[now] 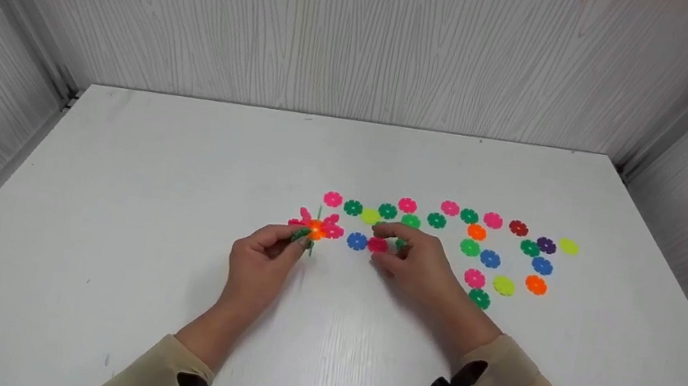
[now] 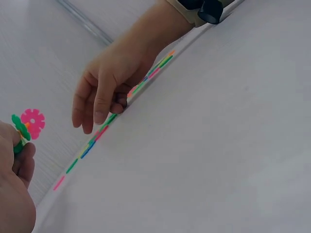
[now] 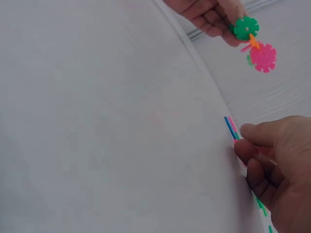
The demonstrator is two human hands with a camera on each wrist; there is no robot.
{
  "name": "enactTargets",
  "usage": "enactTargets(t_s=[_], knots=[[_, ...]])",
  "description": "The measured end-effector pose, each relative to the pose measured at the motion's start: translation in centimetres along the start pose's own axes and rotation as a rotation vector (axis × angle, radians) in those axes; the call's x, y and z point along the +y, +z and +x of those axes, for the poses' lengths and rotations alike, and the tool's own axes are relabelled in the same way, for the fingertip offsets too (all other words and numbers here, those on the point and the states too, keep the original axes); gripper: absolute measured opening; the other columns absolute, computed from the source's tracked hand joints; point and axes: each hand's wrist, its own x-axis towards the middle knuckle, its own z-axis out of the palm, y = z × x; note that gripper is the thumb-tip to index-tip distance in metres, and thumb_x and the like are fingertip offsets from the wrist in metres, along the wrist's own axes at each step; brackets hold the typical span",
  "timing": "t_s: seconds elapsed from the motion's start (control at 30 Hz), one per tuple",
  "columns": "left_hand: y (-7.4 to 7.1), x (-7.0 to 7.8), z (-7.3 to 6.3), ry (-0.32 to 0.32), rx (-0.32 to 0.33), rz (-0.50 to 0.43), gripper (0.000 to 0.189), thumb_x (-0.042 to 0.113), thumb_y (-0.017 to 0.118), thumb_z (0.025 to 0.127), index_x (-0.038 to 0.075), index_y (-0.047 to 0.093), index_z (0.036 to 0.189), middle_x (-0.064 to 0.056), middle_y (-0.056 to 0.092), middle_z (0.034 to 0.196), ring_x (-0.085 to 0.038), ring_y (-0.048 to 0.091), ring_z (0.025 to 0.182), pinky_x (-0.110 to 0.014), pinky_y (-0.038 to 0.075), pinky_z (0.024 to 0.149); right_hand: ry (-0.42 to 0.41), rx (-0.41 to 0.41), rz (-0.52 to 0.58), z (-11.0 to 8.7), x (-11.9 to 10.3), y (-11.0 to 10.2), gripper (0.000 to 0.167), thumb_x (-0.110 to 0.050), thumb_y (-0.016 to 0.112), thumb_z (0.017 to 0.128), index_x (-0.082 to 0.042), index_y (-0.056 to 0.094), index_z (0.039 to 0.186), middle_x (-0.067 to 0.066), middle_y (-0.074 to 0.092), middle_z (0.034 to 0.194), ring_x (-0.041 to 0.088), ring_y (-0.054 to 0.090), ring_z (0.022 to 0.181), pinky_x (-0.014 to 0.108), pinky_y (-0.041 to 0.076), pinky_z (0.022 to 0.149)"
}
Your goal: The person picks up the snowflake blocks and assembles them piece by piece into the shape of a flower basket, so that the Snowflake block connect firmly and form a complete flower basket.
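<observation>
While the left hand (image 1: pixel 261 262) pinches a flower-like cluster of notched orange, pink and green plastic discs (image 1: pixel 316 228) above the smooth white tabletop (image 1: pixel 314 364), the right hand (image 1: pixel 425 264), fingers loosely bent, seemingly grasping nothing, hovers by scattered flat, multicoloured, scallop-edged discs (image 1: pixel 490 259).

Loose discs (image 1: pixel 490 259) on table (image 1: pixel 333 333), mostly right of joined discs (image 1: pixel 316 229) (wall (image 1: pixel 365 34) behind).

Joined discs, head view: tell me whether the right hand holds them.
No, the left hand pinches the joined discs, while the right hand is apart from them.
</observation>
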Motion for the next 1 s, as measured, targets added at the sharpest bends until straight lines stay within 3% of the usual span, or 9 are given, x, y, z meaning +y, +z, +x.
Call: enactTargets(t_s=[0.23, 0.43, 0.67, 0.83, 1.0], knots=[[0.2, 0.2, 0.0, -0.004, -0.005, 0.004, 0.021, 0.007, 0.075, 0.100, 0.014, 0.081, 0.119, -0.001, 0.077, 0.115, -0.020, 0.073, 0.105, -0.027, 0.060, 0.091, -0.044, -0.047, -0.067, 0.1, 0.5, -0.3, 0.051, -0.022, 0.089, 0.089, -0.034, 0.069, 0.135, -0.010, 0.067, 0.123, 0.019, 0.059, 0.117, 0.032, 0.061, 0.088], [0.2, 0.1, -0.1, 0.008, -0.021, -0.014, 0.021, 0.007, 0.074, 0.100, 0.013, 0.080, 0.119, -0.003, 0.077, 0.115, -0.022, 0.073, 0.104, -0.027, 0.060, 0.091, -0.016, -0.035, -0.104, -0.2, 0.6, -0.4, 0.058, -0.025, 0.092, 0.085, -0.038, 0.067, 0.136, -0.011, 0.064, 0.125, 0.019, 0.058, 0.118, 0.034, 0.061, 0.089], [0.3, -0.2, 0.0, 0.023, -0.028, -0.019, 0.021, 0.005, 0.075, 0.099, 0.011, 0.081, 0.118, -0.003, 0.077, 0.113, -0.021, 0.073, 0.102, -0.026, 0.060, 0.090, -0.039, -0.116, -0.163, -0.5, 0.4, -0.3, 0.045, -0.025, 0.086, 0.092, -0.032, 0.072, 0.134, -0.009, 0.066, 0.125, 0.019, 0.059, 0.116, 0.033, 0.060, 0.089], [0.4, -0.3, 0.0, 0.040, -0.037, -0.001, 0.021, 0.007, 0.076, 0.099, 0.011, 0.080, 0.119, -0.004, 0.077, 0.114, -0.022, 0.073, 0.102, -0.026, 0.060, 0.090, -0.074, -0.124, -0.159, -1.4, 0.4, -0.1, 0.036, -0.024, 0.087, 0.090, -0.034, 0.076, 0.123, -0.006, 0.065, 0.112, 0.020, 0.060, 0.106, 0.032, 0.060, 0.082], [0.5, -0.2, 0.0, 0.027, -0.028, 0.038, 0.020, 0.007, 0.077, 0.098, 0.012, 0.081, 0.117, -0.002, 0.077, 0.114, -0.021, 0.072, 0.102, -0.024, 0.060, 0.089, -0.135, -0.096, -0.080, -2.5, 0.6, -0.1, 0.028, -0.023, 0.089, 0.088, -0.034, 0.076, 0.110, -0.007, 0.067, 0.105, 0.021, 0.063, 0.102, 0.033, 0.060, 0.083]])
